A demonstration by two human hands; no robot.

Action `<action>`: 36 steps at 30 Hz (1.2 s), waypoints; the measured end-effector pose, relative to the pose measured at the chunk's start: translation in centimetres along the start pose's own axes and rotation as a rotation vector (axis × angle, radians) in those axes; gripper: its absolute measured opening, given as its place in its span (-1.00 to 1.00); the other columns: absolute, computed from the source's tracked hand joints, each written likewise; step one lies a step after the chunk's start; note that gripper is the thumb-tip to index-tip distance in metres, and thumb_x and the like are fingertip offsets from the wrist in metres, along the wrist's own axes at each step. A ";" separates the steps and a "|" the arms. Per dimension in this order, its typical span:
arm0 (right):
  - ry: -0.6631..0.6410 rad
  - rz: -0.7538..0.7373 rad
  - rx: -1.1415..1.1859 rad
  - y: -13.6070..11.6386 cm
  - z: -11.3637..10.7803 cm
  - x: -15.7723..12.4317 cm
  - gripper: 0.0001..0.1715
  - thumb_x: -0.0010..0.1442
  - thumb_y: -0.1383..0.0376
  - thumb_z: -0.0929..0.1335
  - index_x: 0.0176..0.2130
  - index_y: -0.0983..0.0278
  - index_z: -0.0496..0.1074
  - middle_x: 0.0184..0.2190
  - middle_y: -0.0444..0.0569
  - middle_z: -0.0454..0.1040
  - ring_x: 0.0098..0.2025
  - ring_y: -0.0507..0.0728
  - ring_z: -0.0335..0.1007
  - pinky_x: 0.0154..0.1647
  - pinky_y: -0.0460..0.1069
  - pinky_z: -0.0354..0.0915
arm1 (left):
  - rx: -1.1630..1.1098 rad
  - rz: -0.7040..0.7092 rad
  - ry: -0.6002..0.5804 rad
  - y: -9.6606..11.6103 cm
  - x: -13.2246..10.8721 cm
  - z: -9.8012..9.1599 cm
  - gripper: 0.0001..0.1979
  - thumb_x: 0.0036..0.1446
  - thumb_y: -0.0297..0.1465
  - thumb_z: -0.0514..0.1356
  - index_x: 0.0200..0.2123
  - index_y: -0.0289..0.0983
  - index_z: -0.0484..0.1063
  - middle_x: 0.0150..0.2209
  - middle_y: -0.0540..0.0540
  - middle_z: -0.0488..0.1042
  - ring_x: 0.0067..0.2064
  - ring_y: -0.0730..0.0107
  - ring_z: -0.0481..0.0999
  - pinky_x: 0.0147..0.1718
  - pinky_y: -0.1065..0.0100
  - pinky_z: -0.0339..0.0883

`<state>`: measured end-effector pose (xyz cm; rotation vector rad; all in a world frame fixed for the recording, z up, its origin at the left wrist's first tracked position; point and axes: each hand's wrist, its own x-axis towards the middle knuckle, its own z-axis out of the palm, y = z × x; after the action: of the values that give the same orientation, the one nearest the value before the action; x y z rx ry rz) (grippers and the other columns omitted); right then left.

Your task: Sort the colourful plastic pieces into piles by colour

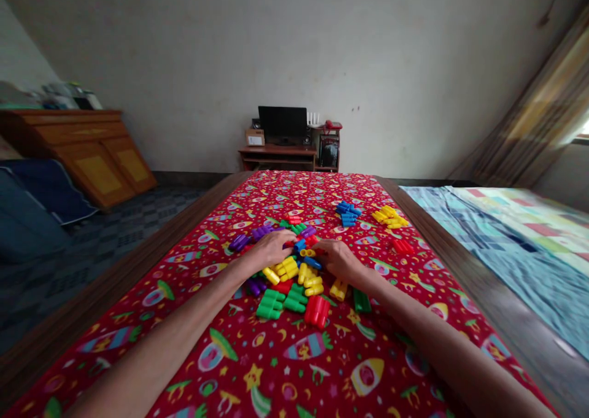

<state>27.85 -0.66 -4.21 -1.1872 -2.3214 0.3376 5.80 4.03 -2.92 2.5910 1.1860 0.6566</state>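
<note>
My left hand [272,248] reaches into a pile of plastic building blocks from the left, palm down. Its fingers are apart, stretched over a red block and close to a blue block [299,246]. From the right, my right hand [339,258] bends its spread fingers down at the pile's edge, close to another red block. Its fingertips are partly hidden. Around the hands lie yellow blocks [288,268], purple blocks [240,242], green blocks [269,304] and a red block [317,312] nearest me. A dark blue block [313,263] sits between the hands.
Apart from the pile, blue blocks [348,213], yellow blocks [390,216] and a red block [402,247] lie at the right on the red patterned cloth [304,369]. A bed [515,240] stands right of the table, a wooden cabinet [92,151] left, a monitor [282,123] beyond.
</note>
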 end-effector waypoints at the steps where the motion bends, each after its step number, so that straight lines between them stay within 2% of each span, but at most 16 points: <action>1: 0.024 0.052 0.021 0.2 -0.4 -0.1 -0.71 0.17 0.42 0.30 -0.14 0.27 0.53 -0.27 0.03 0.57 -0.24 0.12 0.47 -0.23 -0.08 0.29 | -0.017 -0.023 0.002 0.2 0.0 0.0 -0.84 -0.04 -0.47 0.16 -0.36 -0.23 0.52 -0.24 -0.10 0.60 -0.15 0.24 0.57 -0.09 0.27 0.42; 3: 0.085 0.161 0.059 0.6 -1.2 -0.2 -0.72 0.14 0.40 0.32 -0.16 0.25 0.56 -0.31 0.00 0.59 -0.27 0.13 0.49 -0.24 -0.07 0.30 | -0.075 -0.076 0.058 0.4 0.0 -0.1 -0.90 -0.02 -0.45 0.16 -0.41 -0.24 0.49 -0.35 -0.06 0.59 -0.24 0.27 0.57 -0.18 0.31 0.43; 5: 0.125 0.232 0.102 0.8 -1.9 -0.1 -0.75 0.16 0.33 0.33 -0.17 0.24 0.57 -0.31 -0.02 0.60 -0.30 0.13 0.49 -0.25 -0.06 0.30 | -0.177 -0.129 0.186 0.4 0.1 -0.4 -0.93 -0.01 -0.39 0.18 -0.40 -0.24 0.43 -0.38 -0.03 0.57 -0.29 0.31 0.56 -0.24 0.34 0.43; 8: 0.159 0.255 0.137 0.8 -2.5 0.1 -0.75 0.19 0.23 0.34 -0.20 0.25 0.57 -0.33 -0.01 0.59 -0.32 0.13 0.48 -0.26 -0.05 0.29 | -0.433 -0.201 0.319 0.9 0.5 -0.9 -0.77 -0.04 -0.29 0.24 -0.31 -0.24 0.32 -0.39 0.02 0.53 -0.33 0.34 0.56 -0.32 0.34 0.44; 10: 0.183 0.230 0.177 0.4 -2.7 0.2 -0.72 0.22 0.17 0.33 -0.21 0.27 0.57 -0.35 -0.01 0.59 -0.32 0.12 0.47 -0.27 -0.05 0.27 | -0.584 -0.214 0.300 1.7 0.6 -0.9 -0.67 -0.08 -0.25 0.28 -0.28 -0.22 0.26 -0.41 0.04 0.52 -0.38 0.34 0.57 -0.38 0.36 0.44; 12: 0.172 0.165 0.256 -0.2 -2.8 0.2 -0.65 0.24 0.10 0.31 -0.22 0.29 0.56 -0.35 -0.01 0.57 -0.31 0.11 0.45 -0.31 -0.08 0.25 | -0.632 -0.173 0.224 3.0 0.5 -0.7 -0.65 -0.09 -0.22 0.30 -0.28 -0.22 0.26 -0.42 0.04 0.53 -0.38 0.33 0.58 -0.39 0.37 0.44; 15: 0.100 0.075 0.309 -1.4 -3.0 0.2 -0.60 0.25 0.07 0.29 -0.23 0.31 0.54 -0.40 -0.06 0.55 -0.38 0.05 0.39 -0.38 -0.12 0.19 | -0.547 -0.077 0.122 5.0 -0.1 -0.1 -0.74 0.03 -0.18 0.25 -0.33 -0.22 0.33 -0.40 0.01 0.55 -0.35 0.32 0.59 -0.36 0.38 0.44; 19: 0.078 0.123 0.119 -1.1 -4.0 0.2 -0.70 0.24 0.17 0.32 -0.32 0.34 0.52 -0.51 -0.11 0.48 -0.47 0.00 0.30 -0.42 -0.12 0.12 | -0.216 -0.081 0.158 5.9 -0.7 0.0 -0.77 0.14 -0.18 0.19 -0.25 -0.21 0.37 -0.39 -0.01 0.57 -0.35 0.29 0.58 -0.37 0.37 0.42; 22: 0.078 0.244 -0.046 1.5 -6.5 -0.3 -0.75 0.22 0.20 0.33 -0.28 0.33 0.51 -0.47 -0.06 0.49 -0.44 0.03 0.35 -0.39 -0.10 0.15 | 0.006 -0.077 0.208 5.0 -0.8 -0.6 -0.80 0.21 -0.22 0.13 -0.22 -0.22 0.40 -0.33 -0.08 0.58 -0.32 0.26 0.58 -0.33 0.34 0.39; 25: 0.048 0.405 -0.153 5.3 -10.0 -1.6 -0.76 0.17 0.26 0.36 -0.16 0.32 0.50 -0.40 -0.02 0.54 -0.38 0.08 0.42 -0.36 -0.09 0.23 | 0.112 -0.055 0.227 3.8 -0.6 -1.2 -0.81 0.25 -0.32 0.05 -0.28 -0.22 0.44 -0.32 -0.09 0.57 -0.28 0.26 0.57 -0.30 0.34 0.36; 29: -0.102 0.544 -0.259 9.4 -13.8 -4.0 -0.77 0.13 0.28 0.38 -0.21 0.32 0.56 -0.30 0.04 0.58 -0.29 0.13 0.48 -0.28 -0.07 0.30 | 0.133 -0.060 0.221 2.4 -0.5 -1.7 -0.78 0.22 -0.37 0.02 -0.29 -0.21 0.47 -0.28 -0.09 0.59 -0.25 0.27 0.57 -0.25 0.35 0.37; 32: -0.164 0.598 -0.336 10.5 -15.2 -5.2 -0.72 0.15 0.21 0.37 -0.21 0.32 0.59 -0.24 0.08 0.59 -0.20 0.17 0.50 -0.23 -0.05 0.32 | 0.130 -0.059 0.221 1.6 -0.4 -1.8 -0.77 0.21 -0.37 0.01 -0.29 -0.22 0.48 -0.27 -0.09 0.59 -0.22 0.27 0.56 -0.20 0.33 0.38; 36: -0.155 0.690 -0.419 10.2 -15.9 -6.0 -0.58 0.14 0.06 0.37 -0.12 0.27 0.57 -0.11 0.10 0.55 -0.10 0.22 0.47 -0.17 -0.01 0.34 | 0.111 -0.013 0.261 0.5 -0.2 -1.7 -0.74 0.22 -0.35 -0.01 -0.29 -0.23 0.48 -0.26 -0.11 0.58 -0.20 0.26 0.55 -0.14 0.30 0.39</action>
<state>46.36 0.35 2.74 -2.2380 -2.0893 0.1766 5.15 3.56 -1.28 2.6457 1.3486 0.9776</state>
